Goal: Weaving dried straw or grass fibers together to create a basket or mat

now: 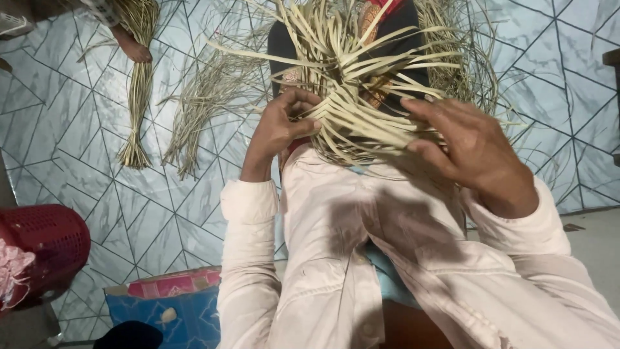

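A: Left hand [284,126]?

B: Curled tight, fingers bent in, pinching pale strips at the left edge of the woven strip piece [361,97]. Firm hold.

A: Right hand [468,152]?

B: About half open, fingers spread and loosely bent, laid over the right side of the weave. Touching the strips; can't tell if it actually grips any.

A: Where's the piece?

B: Held up between both hands, in front of the chest, above the pale pink shirt [361,258]. Upper middle of the view.

A: Orientation?

B: Woven core sits low, by the hands. Loose flat strips fan up and outward, most ends pointing to the top and to the right. Long axis of the core roughly runs left to right, hand to hand, slightly tilted. Strips cross each other diagonally.

A: Around it?

B: Tiled floor [84,129] with a diamond line pattern. Tied bundle of dry strips [137,97] lying top left, second looser bundle [200,103] just beside it. Someone's bare foot [132,46] touching the first bundle. Red plastic basket [45,245] bottom left, blue patterned box [174,310] near it.
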